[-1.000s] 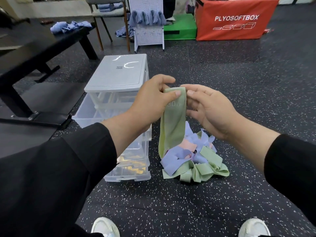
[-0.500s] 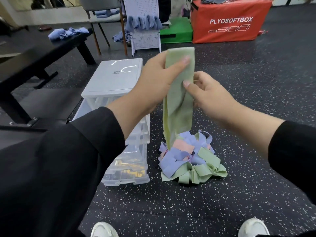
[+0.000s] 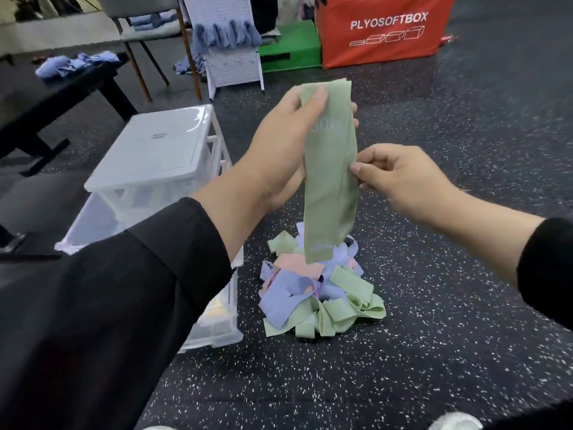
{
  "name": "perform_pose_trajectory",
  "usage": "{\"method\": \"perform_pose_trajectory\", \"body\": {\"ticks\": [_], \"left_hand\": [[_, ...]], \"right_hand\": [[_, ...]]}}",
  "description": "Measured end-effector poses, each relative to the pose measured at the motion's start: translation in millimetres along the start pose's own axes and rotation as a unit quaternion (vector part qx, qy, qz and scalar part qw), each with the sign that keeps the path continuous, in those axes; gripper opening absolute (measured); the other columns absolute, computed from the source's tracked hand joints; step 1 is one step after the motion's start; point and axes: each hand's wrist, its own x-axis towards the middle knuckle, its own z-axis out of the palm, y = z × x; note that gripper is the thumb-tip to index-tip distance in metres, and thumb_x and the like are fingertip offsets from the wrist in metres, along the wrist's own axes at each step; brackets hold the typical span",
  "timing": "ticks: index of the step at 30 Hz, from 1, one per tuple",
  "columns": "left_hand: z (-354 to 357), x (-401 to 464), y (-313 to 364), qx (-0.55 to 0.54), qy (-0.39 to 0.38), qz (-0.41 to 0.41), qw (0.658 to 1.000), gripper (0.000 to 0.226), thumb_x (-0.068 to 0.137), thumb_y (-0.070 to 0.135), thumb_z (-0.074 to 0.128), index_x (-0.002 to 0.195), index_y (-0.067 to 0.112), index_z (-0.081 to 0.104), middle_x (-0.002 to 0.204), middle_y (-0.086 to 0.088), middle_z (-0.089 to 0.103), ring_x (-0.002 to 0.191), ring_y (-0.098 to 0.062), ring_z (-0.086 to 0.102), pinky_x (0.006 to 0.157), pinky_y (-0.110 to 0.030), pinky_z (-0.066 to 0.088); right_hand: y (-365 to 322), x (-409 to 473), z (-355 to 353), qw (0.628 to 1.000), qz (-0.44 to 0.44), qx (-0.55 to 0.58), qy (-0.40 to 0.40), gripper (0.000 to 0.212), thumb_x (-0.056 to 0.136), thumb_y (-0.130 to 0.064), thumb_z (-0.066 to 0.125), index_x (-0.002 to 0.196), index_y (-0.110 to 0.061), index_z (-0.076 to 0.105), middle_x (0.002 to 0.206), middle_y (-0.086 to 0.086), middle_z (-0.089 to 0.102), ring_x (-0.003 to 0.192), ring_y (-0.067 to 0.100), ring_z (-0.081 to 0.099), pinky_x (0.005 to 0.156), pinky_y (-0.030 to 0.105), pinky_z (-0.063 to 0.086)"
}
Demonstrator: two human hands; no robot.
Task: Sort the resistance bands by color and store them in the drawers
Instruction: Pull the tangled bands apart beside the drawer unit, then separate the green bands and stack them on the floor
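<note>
A green resistance band (image 3: pixel 330 181) hangs flat and upright in front of me. My left hand (image 3: pixel 285 144) pinches its top end, thumb on the front. My right hand (image 3: pixel 400 178) pinches its right edge about halfway down. Under the band's lower end lies a pile of bands (image 3: pixel 319 293) on the floor, green, lilac and pink mixed together. To the left of the pile stands a clear plastic drawer unit (image 3: pixel 161 156) with a white top; an upper drawer (image 3: pixel 90 225) is pulled out toward the left. My left sleeve hides most of the lower drawers.
Speckled black rubber floor all around. A black bench (image 3: pixel 46 103) with blue cloths stands at the far left. Behind are a chair, a white pegboard rack (image 3: pixel 232 57) with blue cloths, a green box (image 3: pixel 288 48) and a red PLYOSOFTBOX (image 3: pixel 381 29). My shoes show at the bottom edge.
The green band has been lifted out of the pile and now hangs free. My right hand slid down from its top to its middle edge. The view shifted closer.
</note>
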Motion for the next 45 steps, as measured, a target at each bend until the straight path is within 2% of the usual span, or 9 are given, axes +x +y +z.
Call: {"method": "perform_pose_trajectory", "body": {"ticks": [6, 12, 16, 22, 27, 32, 37, 42, 45], "left_hand": [[21, 14, -20, 0.165, -0.031, 0.074, 0.983, 0.021, 0.102, 0.032, 0.055, 0.100, 0.011, 0.054, 0.115, -0.032, 0.066, 0.106, -0.048, 0.064, 0.090, -0.066, 0.053], [45, 30, -41, 0.054, -0.019, 0.042, 0.997, 0.023, 0.109, 0.022, 0.045, 0.119, 0.002, 0.045, 0.088, -0.019, 0.070, 0.073, -0.032, 0.070, 0.074, -0.047, 0.060], [57, 48, -66, -0.019, 0.015, -0.008, 1.000, 0.029, 0.109, 0.023, 0.046, 0.126, 0.000, 0.045, 0.086, -0.014, 0.068, 0.067, -0.025, 0.066, 0.070, -0.043, 0.059], [73, 77, -103, -0.078, -0.007, -0.075, 0.994, 0.016, 0.108, 0.021, 0.047, 0.109, 0.007, 0.054, 0.086, -0.013, 0.069, 0.070, -0.026, 0.068, 0.069, -0.041, 0.060], [96, 109, -142, -0.105, 0.003, -0.152, 0.983, 0.034, 0.104, 0.015, 0.045, 0.132, -0.004, 0.051, 0.098, -0.019, 0.071, 0.084, -0.032, 0.069, 0.080, -0.049, 0.057], [120, 130, -227, 0.031, -0.042, -0.237, 0.970, 0.012, 0.101, 0.009, 0.051, 0.106, 0.007, 0.062, 0.086, -0.010, 0.064, 0.077, -0.026, 0.064, 0.077, -0.041, 0.054], [147, 123, -306, 0.088, -0.067, -0.307, 0.945, 0.020, 0.101, 0.006, 0.051, 0.084, 0.015, 0.058, 0.082, -0.009, 0.063, 0.077, -0.024, 0.061, 0.075, -0.038, 0.051], [165, 130, -344, 0.099, -0.095, -0.338, 0.931, 0.009, 0.091, 0.012, 0.058, 0.099, 0.015, 0.063, 0.101, -0.013, 0.063, 0.090, -0.024, 0.058, 0.080, -0.037, 0.046], [164, 141, -348, 0.236, -0.151, -0.328, 0.902, 0.047, 0.099, 0.019, 0.055, 0.144, 0.014, 0.047, 0.123, -0.002, 0.054, 0.105, -0.022, 0.049, 0.078, -0.028, 0.044]], "right_hand": [[35, -7, 2, 0.996, 0.020, 0.083, 0.000, 0.012, 0.092, -0.017, 0.075, 0.083, -0.020, 0.068, 0.079, 0.001, 0.074, 0.073, 0.015, 0.058, 0.073, 0.034, 0.047], [70, -20, 7, 0.977, 0.046, 0.206, 0.006, 0.010, 0.096, -0.023, 0.064, 0.093, -0.024, 0.074, 0.102, 0.013, 0.077, 0.094, 0.029, 0.067, 0.101, 0.055, 0.052], [92, -27, 5, 0.947, 0.076, 0.311, 0.016, 0.027, 0.099, -0.043, 0.056, 0.106, -0.025, 0.074, 0.108, 0.013, 0.074, 0.101, 0.024, 0.069, 0.097, 0.046, 0.055], [135, -36, 10, 0.973, 0.127, 0.192, -0.010, 0.020, 0.097, -0.010, 0.066, 0.116, -0.016, 0.067, 0.111, 0.004, 0.077, 0.098, 0.012, 0.069, 0.091, 0.033, 0.056], [170, -59, 0, 0.968, 0.199, 0.152, 0.017, 0.012, 0.102, -0.021, 0.060, 0.107, -0.024, 0.070, 0.090, -0.011, 0.077, 0.077, 0.002, 0.066, 0.072, 0.025, 0.052], [223, -102, -16, 0.919, 0.341, 0.196, 0.029, 0.016, 0.102, -0.017, 0.059, 0.114, -0.023, 0.068, 0.108, 0.001, 0.078, 0.100, 0.026, 0.075, 0.090, 0.056, 0.059], [268, -137, -19, 0.881, 0.429, 0.193, 0.048, 0.016, 0.101, -0.013, 0.060, 0.115, -0.018, 0.068, 0.105, 0.002, 0.078, 0.100, 0.029, 0.075, 0.095, 0.057, 0.057], [299, -148, -11, 0.853, 0.471, 0.208, 0.081, 0.015, 0.101, -0.012, 0.061, 0.113, -0.018, 0.068, 0.103, 0.002, 0.079, 0.098, 0.028, 0.075, 0.092, 0.056, 0.058], [316, -146, -12, 0.856, 0.483, 0.175, 0.065, 0.031, 0.099, -0.019, 0.064, 0.129, -0.016, 0.061, 0.114, 0.001, 0.076, 0.104, 0.025, 0.073, 0.096, 0.050, 0.057]]}}
